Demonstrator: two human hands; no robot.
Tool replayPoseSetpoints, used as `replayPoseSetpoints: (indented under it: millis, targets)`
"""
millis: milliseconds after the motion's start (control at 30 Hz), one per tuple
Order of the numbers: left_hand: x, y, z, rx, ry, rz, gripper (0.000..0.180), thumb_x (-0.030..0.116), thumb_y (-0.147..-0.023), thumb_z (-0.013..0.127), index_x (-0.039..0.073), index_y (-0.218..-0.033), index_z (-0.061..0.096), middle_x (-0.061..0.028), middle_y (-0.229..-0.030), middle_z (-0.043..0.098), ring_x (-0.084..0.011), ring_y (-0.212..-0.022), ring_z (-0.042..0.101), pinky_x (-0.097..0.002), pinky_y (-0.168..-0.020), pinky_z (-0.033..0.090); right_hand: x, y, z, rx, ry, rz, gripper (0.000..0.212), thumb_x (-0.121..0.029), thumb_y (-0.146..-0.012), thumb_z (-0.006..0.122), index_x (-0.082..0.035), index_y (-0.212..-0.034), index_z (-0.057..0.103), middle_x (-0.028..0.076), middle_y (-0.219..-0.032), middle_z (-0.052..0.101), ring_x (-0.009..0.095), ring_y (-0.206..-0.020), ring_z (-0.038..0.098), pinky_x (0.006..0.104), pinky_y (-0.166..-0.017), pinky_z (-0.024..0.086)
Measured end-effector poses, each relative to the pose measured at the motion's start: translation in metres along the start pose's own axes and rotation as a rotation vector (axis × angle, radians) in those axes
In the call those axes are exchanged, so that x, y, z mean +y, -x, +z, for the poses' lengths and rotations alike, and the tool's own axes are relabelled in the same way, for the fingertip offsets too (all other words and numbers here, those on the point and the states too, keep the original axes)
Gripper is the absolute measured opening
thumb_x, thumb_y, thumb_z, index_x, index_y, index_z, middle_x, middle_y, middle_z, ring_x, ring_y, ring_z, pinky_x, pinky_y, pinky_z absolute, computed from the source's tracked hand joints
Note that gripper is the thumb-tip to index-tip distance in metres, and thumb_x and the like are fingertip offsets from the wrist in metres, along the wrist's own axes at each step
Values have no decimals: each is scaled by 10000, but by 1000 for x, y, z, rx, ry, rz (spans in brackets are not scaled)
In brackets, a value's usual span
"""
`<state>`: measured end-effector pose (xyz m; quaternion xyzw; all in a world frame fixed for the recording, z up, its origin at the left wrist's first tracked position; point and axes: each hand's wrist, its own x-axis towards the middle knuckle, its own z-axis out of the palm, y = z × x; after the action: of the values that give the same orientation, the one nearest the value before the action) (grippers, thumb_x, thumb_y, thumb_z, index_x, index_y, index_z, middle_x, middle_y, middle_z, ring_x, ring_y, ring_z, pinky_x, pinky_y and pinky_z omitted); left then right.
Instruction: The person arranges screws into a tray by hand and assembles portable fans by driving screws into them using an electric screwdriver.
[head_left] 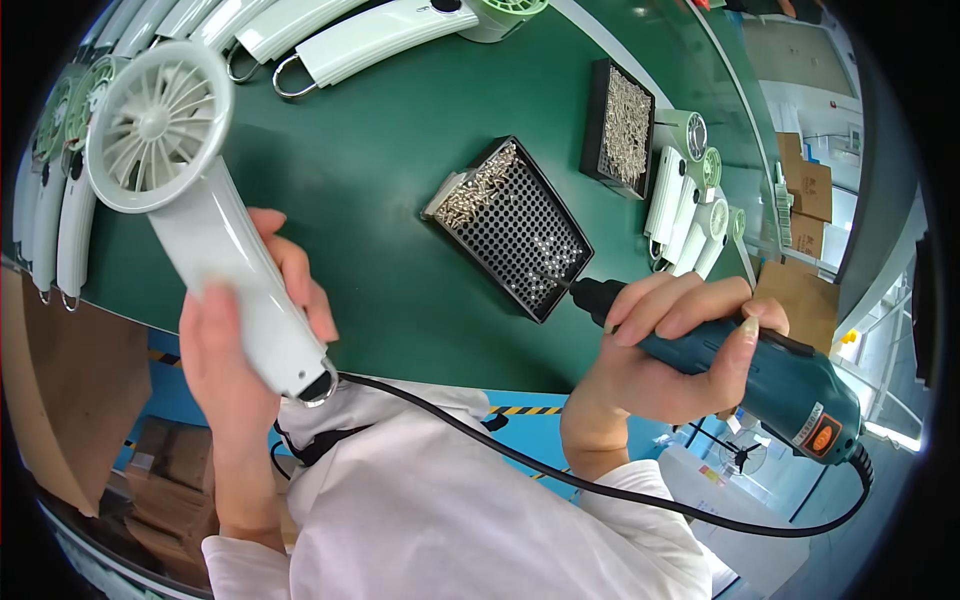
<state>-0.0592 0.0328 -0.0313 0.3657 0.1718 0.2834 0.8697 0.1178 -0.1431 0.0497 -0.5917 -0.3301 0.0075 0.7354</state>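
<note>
My left hand [235, 345] is wrapped round the white handle of a handheld fan [232, 262], its round grille tilted up at the far left. A metal loop hangs from the handle's lower end. In my right hand [680, 335] is a dark teal electric screwdriver [775, 380], its black nose aimed left and its tip at the near right corner of a black screw tray [510, 225]. Rows of holes fill the tray. Loose screws [482, 190] are heaped at its far left end, and several sit in holes near the tip.
A second black box full of screws [626, 125] stands at the far right of the green table [370, 200]. White and pale green fans [690, 205] lie beside it, with more white fans [385, 40] along the far left edge. The screwdriver's black cable [560, 475] crosses before my body.
</note>
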Motion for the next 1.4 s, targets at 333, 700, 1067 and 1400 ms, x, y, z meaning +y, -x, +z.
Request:
replayPoseSetpoints:
  millis: [333,700,1067,1400]
  targets:
    - [-13,-9,20,154,-98,-165,493,113,-960,527,-37,-1387,329,-186,-1136,560,-294,-1026,634,-476,-917,532,9,1,-8,-34,-16,76,219,-210,-945,485,-100,-1093,366,124,-628,491,234,-413,479,383,-399,473]
    - [-16,-13,23,208,-24,-177,481,110,-965,534,-22,-1379,327,-214,-1171,577,-343,-1081,617,-469,-957,496,3,5,-9,-89,21,95,247,-269,-964,524,-124,-1090,369,127,-657,505,247,-441,500,390,-437,482]
    - [-16,-13,21,202,-19,-180,487,113,-967,535,-25,-1382,322,-217,-1169,575,-345,-1083,617,-470,-958,496,5,6,-8,-95,41,109,262,-291,-968,534,-129,-1082,362,119,-673,501,247,-445,500,389,-443,487]
    - [-16,-12,22,207,-28,-177,486,111,-968,532,-23,-1385,321,-216,-1167,575,-342,-1081,619,-471,-956,497,5,5,-10,-84,44,122,256,-281,-963,528,-124,-1077,361,122,-649,497,245,-427,491,394,-437,486]
